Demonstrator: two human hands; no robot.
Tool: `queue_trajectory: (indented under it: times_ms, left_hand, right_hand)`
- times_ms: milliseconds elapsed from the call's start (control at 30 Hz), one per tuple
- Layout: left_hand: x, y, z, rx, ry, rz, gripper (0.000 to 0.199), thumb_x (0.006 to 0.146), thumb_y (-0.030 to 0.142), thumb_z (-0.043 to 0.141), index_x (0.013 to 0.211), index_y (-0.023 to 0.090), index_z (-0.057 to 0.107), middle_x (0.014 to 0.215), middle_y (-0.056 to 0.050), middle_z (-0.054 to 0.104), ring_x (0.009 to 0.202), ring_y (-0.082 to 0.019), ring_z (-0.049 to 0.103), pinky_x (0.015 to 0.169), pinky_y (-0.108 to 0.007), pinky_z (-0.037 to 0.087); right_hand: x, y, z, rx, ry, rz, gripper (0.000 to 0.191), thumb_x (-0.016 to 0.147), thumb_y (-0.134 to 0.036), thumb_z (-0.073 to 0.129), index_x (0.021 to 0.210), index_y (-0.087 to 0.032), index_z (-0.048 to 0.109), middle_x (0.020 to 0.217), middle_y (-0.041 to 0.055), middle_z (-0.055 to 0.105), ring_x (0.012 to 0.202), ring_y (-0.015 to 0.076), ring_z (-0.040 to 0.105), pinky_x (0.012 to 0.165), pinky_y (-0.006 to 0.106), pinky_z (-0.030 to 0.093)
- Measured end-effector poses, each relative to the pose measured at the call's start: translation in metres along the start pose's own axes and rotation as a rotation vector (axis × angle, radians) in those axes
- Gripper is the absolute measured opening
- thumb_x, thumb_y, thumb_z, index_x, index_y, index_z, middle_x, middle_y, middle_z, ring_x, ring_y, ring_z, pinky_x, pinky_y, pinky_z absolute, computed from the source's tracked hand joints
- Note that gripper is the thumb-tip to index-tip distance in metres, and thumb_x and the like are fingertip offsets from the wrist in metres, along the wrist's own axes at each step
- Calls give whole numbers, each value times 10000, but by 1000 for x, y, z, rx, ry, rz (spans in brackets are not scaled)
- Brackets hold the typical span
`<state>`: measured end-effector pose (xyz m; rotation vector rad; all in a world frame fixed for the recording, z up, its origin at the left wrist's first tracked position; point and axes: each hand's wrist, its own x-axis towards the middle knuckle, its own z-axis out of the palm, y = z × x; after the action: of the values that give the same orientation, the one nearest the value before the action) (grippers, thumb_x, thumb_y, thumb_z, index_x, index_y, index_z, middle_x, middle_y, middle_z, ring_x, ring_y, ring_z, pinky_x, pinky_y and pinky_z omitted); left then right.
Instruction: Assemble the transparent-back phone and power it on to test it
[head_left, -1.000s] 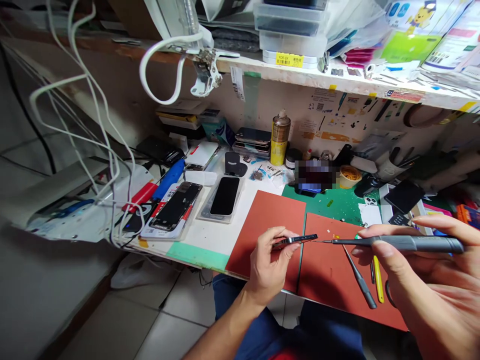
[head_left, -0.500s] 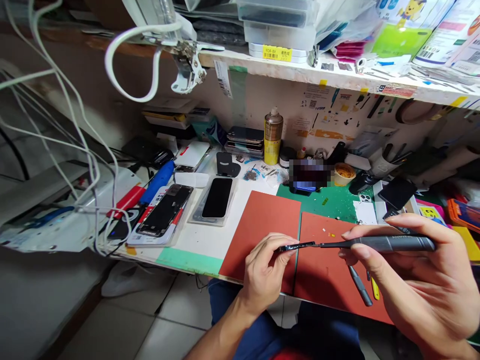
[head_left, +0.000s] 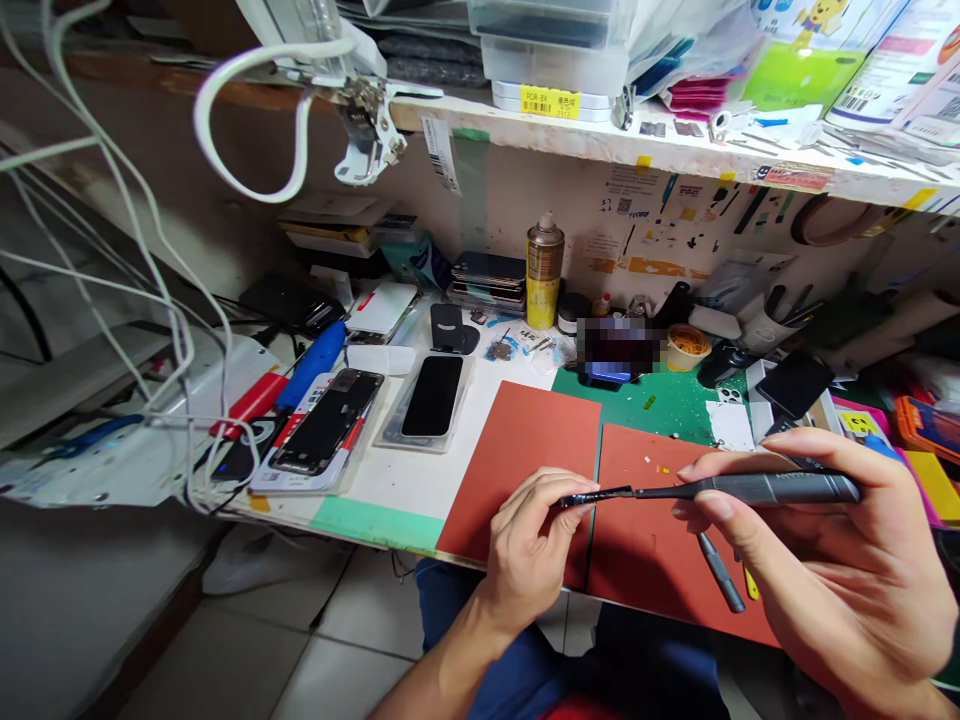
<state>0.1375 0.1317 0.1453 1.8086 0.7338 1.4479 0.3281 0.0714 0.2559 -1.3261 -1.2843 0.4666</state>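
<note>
Left hand point(head_left: 527, 548): nearly closed, with a thin dark device point(head_left: 609, 494) pinched between thumb and curled fingers; the device is seen edge-on, and much of it is hidden by the hand. It is held in the air above the seam between the left mat point(head_left: 521, 440) and the right mat point(head_left: 652, 575), both brick-red.

Right hand point(head_left: 840, 560): loosely curled, fingers partly spread; a dark grey screwdriver point(head_left: 780, 488) is gripped near its front between thumb and fingers and held almost level. Its tip is pointed at the device's free end; whether contact is made cannot be made out.

Below the right hand, a slim grey tool point(head_left: 721, 575) and a yellow tool point(head_left: 751, 584) are partly covered.
</note>
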Motion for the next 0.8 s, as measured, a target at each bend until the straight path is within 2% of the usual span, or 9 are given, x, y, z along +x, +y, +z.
queue_trajectory:
  times_ms: [133,367,567,733,800]
  left_hand:
    - [0,0,0,-9,0,5,324,929,-46,656,1155,184,690,1032,-67,755,1000,-184,715,895,-337,607]
    - [0,-1,0,-29,5,5,332,924,-55,656,1159,178,688,1034,-72,750,1002,-185,711,894,-336,604]
    - [0,0,0,-26,7,12,320,928,-48,657,1156,175,687,1036,-74,753,1002,-182,712,899,-336,607]
    - [2,1,1,-11,9,22,305,936,-35,655,1151,179,685,1020,-62,753,990,-172,712,892,-318,600]
    - [2,1,0,-4,2,27,289,944,-20,654,1152,179,685,1023,-62,754,990,-172,711,892,-314,596]
  right_hand:
    - [1,1,1,9,-13,-23,496,882,-189,806,1299,-327,576,1002,22,797,759,223,794,689,335,717]
    - [1,1,0,46,-30,-49,524,876,-137,801,1319,-311,582,1019,22,791,785,199,795,726,273,705]
    - [2,1,1,18,-50,-81,524,888,-139,785,1334,-322,580,1030,22,785,776,214,793,719,322,710]
    - [7,2,-6,-191,-74,-191,547,859,-207,842,1337,-302,593,1017,41,779,798,257,801,695,375,702]
    - [12,-1,-9,-337,-66,-251,477,862,-287,856,1275,-295,618,983,45,776,740,261,792,597,365,672]
